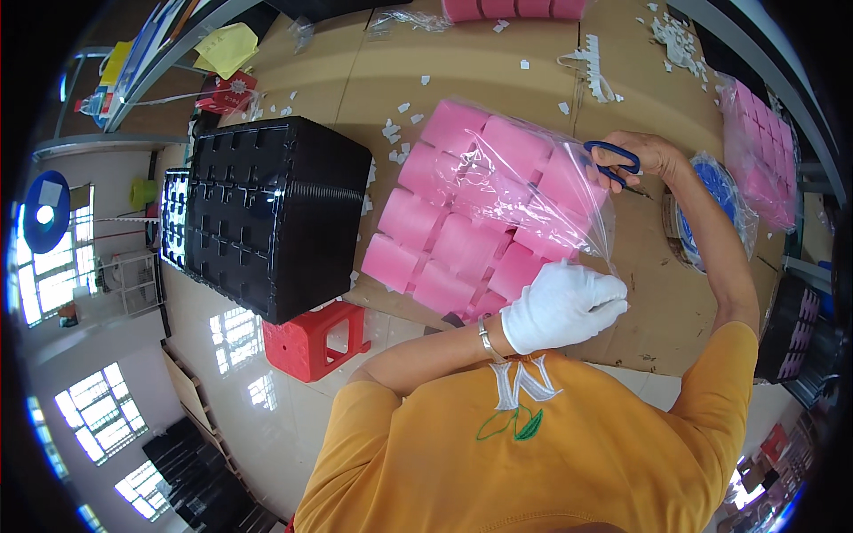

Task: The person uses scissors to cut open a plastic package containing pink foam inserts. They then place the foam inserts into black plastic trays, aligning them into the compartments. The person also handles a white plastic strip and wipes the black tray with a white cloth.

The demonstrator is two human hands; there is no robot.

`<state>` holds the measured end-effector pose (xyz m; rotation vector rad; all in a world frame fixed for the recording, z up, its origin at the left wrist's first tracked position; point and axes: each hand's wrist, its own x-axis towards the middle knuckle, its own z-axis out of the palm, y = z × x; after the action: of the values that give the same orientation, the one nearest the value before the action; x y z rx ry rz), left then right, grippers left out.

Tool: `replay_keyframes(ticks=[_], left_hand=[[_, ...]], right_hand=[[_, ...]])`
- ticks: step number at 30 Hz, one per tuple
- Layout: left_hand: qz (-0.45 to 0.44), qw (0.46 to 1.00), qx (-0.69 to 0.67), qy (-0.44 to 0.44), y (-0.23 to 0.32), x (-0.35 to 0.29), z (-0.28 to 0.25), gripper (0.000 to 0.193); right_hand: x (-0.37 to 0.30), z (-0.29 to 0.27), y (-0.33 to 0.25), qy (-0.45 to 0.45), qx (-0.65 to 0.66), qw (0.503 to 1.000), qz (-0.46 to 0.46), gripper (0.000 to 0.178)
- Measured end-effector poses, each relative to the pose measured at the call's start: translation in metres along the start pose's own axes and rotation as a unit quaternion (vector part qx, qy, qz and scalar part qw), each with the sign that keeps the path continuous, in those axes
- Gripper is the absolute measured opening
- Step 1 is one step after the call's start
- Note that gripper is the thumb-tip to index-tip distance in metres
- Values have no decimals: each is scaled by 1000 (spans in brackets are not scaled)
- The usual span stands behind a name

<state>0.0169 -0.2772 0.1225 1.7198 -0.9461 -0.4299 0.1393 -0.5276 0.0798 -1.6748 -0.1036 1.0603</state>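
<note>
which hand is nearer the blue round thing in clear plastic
The right. The right hand, holding scissors, is just left of the blue round thing; the gloved left hand is farther left, at the near edge of the pink pieces.

blocks point(466, 244): pink | scissors point(633, 162): navy | glove point(553, 306): white | trays point(238, 213): black | stool point(296, 348): red

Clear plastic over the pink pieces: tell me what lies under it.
Under the clear plastic, pink pieces show in rows. Whatever lies beneath their upper surfaces is hidden, and the white-gloved left hand covers part of the near side.
</note>
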Motion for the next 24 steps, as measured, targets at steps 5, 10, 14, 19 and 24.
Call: replay_keyframes(ticks=[5, 10, 14, 19, 24], left_hand=[[11, 1000, 18, -6, -5, 1, 9, 9], [24, 999, 35, 3, -16, -3, 24, 8], [46, 997, 47, 28, -10, -4, 12, 11], [149, 802, 570, -99, 37, 23, -142, 7], [184, 612, 769, -11, 45, 129, -255, 21]], right_hand=[[11, -2, -2, 0, -11, 1000, -21, 67], [18, -1, -10, 14, -27, 999, -38, 68], [28, -7, -1, 8, 1, 998, -58, 66], [9, -21, 31, 34, 51, 997, -52, 62], [1, -23, 22, 52, 21, 998, -28, 57]])
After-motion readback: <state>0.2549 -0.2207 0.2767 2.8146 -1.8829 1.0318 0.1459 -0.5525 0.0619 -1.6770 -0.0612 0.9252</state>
